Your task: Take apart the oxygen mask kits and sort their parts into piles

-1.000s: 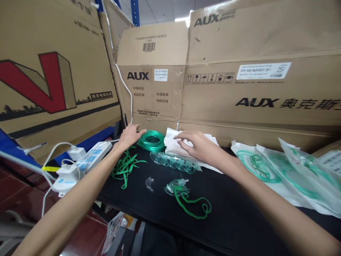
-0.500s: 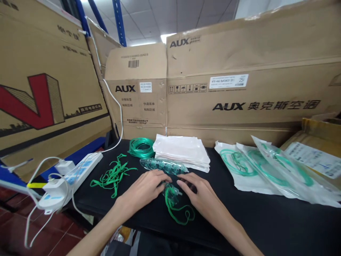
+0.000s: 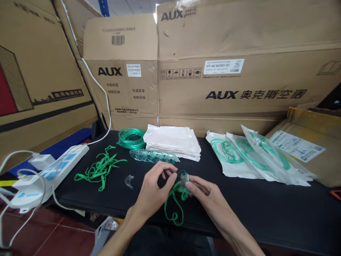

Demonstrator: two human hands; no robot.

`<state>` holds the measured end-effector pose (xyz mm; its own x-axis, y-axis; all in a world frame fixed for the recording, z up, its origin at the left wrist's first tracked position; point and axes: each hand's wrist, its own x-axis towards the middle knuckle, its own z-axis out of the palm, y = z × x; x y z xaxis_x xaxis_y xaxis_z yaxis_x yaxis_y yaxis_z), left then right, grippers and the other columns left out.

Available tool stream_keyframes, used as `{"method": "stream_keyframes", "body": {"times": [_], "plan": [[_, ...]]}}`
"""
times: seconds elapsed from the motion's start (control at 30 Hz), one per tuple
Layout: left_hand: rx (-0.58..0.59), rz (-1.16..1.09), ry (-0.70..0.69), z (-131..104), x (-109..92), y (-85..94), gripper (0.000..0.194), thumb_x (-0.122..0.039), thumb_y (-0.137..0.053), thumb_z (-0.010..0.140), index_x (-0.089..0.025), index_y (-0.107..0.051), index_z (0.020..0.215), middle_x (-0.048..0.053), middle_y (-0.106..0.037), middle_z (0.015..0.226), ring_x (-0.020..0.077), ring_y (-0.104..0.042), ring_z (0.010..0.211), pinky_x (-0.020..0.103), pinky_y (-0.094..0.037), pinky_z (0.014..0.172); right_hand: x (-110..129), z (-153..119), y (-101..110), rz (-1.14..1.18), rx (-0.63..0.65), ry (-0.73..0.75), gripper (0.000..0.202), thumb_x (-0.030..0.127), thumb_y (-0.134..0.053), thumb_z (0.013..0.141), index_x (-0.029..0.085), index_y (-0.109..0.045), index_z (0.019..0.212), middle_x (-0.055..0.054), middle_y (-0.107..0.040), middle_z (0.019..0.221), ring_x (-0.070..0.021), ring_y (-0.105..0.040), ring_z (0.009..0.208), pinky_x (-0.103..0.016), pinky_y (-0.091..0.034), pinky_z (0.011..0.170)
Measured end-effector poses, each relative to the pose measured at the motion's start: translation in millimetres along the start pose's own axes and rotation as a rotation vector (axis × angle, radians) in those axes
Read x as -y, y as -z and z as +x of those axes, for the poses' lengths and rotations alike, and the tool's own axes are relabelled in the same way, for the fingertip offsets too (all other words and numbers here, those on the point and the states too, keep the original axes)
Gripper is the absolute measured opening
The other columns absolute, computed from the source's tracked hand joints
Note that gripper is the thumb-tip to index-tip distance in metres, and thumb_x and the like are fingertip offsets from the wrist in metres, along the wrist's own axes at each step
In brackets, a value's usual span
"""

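A clear oxygen mask (image 3: 183, 181) with a green elastic strap (image 3: 174, 209) is gripped by my right hand (image 3: 202, 188), thumb on the near side. My left hand (image 3: 157, 185) is at the mask's left edge, thumb and index fingertips drawn together; anything between them is too small to make out. The strap hangs down in loops toward the table's front edge. Left of my left hand lie several thin bent metal strips (image 3: 129, 181). Just beyond my hands lies a row of nested clear green masks (image 3: 154, 155).
Loose green straps (image 3: 102, 169) lie at left, near a white power strip (image 3: 53, 177) with cables. Behind are coiled green tubing (image 3: 131, 138) and stacked white pouches (image 3: 172, 138). Packed pouches (image 3: 226, 153) lie at right by a cardboard box (image 3: 306, 135). Large cartons (image 3: 239, 81) wall the back.
My right hand has closed on the mask and tilted it up. My left hand has drawn back to its left side. The view has shifted, and the metal strips now show.
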<state>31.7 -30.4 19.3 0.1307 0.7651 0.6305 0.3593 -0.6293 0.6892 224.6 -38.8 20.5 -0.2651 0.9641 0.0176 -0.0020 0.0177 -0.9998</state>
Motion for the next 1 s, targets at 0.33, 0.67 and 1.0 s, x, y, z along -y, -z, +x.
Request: {"method": "stream_keyframes", "body": {"times": [0.33,0.67,1.0], "plan": [[0.331,-0.102,0.146,-10.9,4.1,-4.8,0.014,-0.026,-0.075,0.094,-0.020,-0.076,0.107,-0.002,-0.070,0.085,0.0116,-0.054,0.070,0.022,-0.042,0.067,-21.6,-5.7,7.5,0.147,-0.099,0.012,0.046,0.045,-0.084,0.082,0.024,-0.076,0.122,-0.008,-0.078,0.121,-0.0272,-0.068,0.123,-0.041,-0.048,0.112],[0.335,-0.034,0.153,-9.3,4.5,-2.6,0.015,-0.021,-0.066,0.099,-0.019,-0.074,0.086,-0.003,-0.064,0.078,0.0115,-0.051,0.069,0.023,-0.038,0.065,-26.3,-1.1,4.5,0.112,-0.220,0.062,0.036,0.044,-0.088,0.075,0.023,-0.079,0.103,-0.006,-0.081,0.106,-0.0261,-0.073,0.106,-0.035,-0.057,0.093],[0.232,0.057,0.180,-8.7,3.0,-2.3,0.010,-0.026,-0.064,0.100,-0.021,-0.072,0.096,-0.003,-0.061,0.081,0.0124,-0.047,0.068,0.025,-0.039,0.067,-25.8,1.2,0.9,0.075,-0.343,0.102,0.036,0.047,-0.080,0.083,0.021,-0.076,0.108,-0.008,-0.079,0.114,-0.0295,-0.071,0.115,-0.041,-0.056,0.101]]}}
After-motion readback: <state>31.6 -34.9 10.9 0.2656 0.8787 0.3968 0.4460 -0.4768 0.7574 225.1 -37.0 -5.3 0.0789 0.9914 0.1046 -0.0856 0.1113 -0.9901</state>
